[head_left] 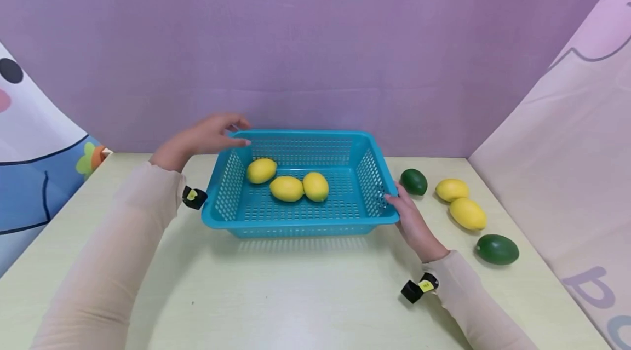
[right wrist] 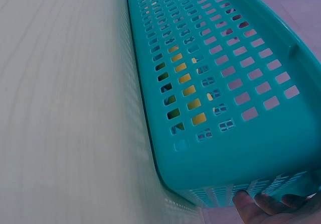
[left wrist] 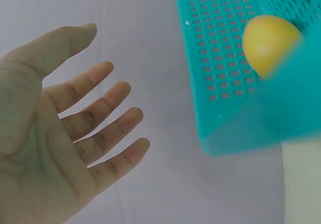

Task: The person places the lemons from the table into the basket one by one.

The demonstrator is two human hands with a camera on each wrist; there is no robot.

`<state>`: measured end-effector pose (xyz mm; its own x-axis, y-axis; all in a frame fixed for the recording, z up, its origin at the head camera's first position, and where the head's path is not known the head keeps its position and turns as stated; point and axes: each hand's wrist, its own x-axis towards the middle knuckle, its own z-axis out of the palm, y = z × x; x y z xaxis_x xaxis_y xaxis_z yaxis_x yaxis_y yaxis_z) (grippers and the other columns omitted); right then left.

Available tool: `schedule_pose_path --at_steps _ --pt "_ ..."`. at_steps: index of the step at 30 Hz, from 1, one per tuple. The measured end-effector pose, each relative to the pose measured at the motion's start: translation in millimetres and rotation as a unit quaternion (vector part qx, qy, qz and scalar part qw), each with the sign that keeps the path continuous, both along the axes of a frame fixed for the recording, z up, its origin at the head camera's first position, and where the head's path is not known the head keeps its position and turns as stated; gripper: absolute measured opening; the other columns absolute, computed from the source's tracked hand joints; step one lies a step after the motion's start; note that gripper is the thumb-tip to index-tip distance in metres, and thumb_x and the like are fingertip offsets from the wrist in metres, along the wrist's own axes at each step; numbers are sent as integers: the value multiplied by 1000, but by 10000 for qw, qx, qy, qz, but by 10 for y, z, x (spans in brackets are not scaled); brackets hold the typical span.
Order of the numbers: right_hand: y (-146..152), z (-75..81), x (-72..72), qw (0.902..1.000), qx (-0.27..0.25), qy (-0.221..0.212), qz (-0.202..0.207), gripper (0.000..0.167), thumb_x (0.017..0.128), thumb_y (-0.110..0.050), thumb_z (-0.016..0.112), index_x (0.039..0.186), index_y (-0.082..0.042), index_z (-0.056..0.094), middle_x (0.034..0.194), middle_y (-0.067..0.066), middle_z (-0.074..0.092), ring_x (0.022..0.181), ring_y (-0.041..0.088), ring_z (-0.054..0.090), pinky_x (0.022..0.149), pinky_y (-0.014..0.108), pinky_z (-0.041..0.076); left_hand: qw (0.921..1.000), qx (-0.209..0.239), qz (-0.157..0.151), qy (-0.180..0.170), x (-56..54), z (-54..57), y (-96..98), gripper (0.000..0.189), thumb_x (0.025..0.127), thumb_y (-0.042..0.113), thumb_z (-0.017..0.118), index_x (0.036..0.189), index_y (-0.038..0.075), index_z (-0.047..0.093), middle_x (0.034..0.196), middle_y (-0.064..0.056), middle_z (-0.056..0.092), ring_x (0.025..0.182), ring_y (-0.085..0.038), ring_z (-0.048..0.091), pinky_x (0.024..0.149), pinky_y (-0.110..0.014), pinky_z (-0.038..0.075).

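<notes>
A turquoise plastic basket with perforated walls is in the middle of the table, three yellow lemons lying toward its left side. At its right end, my right hand grips the rim, thumb over the edge. In the right wrist view, the fingers of that hand press the outside of the end wall. My left hand hovers by the back left corner. The left wrist view shows this left hand with fingers spread, apart from the basket and holding nothing.
To the right of the basket lie two more lemons and two dark green oval fruits, one behind the lemons and one in front. A purple cloth hangs behind the pale table; printed cloths flank both sides.
</notes>
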<state>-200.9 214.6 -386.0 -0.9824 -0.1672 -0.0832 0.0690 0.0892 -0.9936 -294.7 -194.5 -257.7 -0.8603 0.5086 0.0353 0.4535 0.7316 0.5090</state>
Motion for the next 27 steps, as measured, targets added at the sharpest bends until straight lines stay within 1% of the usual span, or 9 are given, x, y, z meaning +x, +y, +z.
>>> schedule_pose_path --at_steps 5,9,13,16,19,23,27 --pt "-1 -11 4 10000 31 -16 -6 57 101 -17 30 152 -11 4 155 18 11 137 41 24 106 51 29 9996 273 96 26 92 -65 -126 43 93 19 59 128 -4 49 132 -24 48 121 -41 42 98 -57 39" --pt "3 -12 1 10000 41 -9 6 57 102 -18 30 152 -11 4 155 18 11 137 41 24 106 51 29 9990 337 275 120 164 -96 -231 43 94 20 57 129 -3 48 134 -23 46 122 -41 41 97 -57 39" --pt "6 -8 3 10000 43 25 9 56 102 -18 30 152 -11 5 155 18 13 136 41 26 106 51 30 9982 362 440 201 201 -158 -320 45 94 21 57 132 -2 46 137 -23 44 122 -41 40 97 -59 38" --pt "5 -9 2 10000 34 28 2 56 102 -18 31 152 -11 6 155 18 13 136 41 26 106 50 30 9971 447 587 163 220 -232 -378 50 96 24 55 136 -3 42 140 -24 40 124 -43 38 97 -61 36" --pt "4 -13 -2 10000 25 9 -14 56 101 -19 30 152 -10 6 154 18 13 136 41 26 106 50 30 9953 567 787 84 229 -333 -421 55 98 30 50 139 -4 38 142 -25 36 126 -45 35 97 -63 35" --pt "3 -18 -4 10000 27 18 -16 56 101 -19 30 152 -10 6 154 18 13 136 41 26 107 51 29 9912 759 1079 -109 250 -463 -450 60 99 38 45 143 -1 32 145 -23 33 129 -45 32 98 -65 33" --pt "3 -21 -6 10000 46 40 2 56 102 -19 30 152 -11 6 154 18 13 136 41 26 106 51 29 9877 960 1216 -233 283 -570 -472 61 99 39 43 145 2 28 147 -23 30 130 -45 31 97 -67 32"
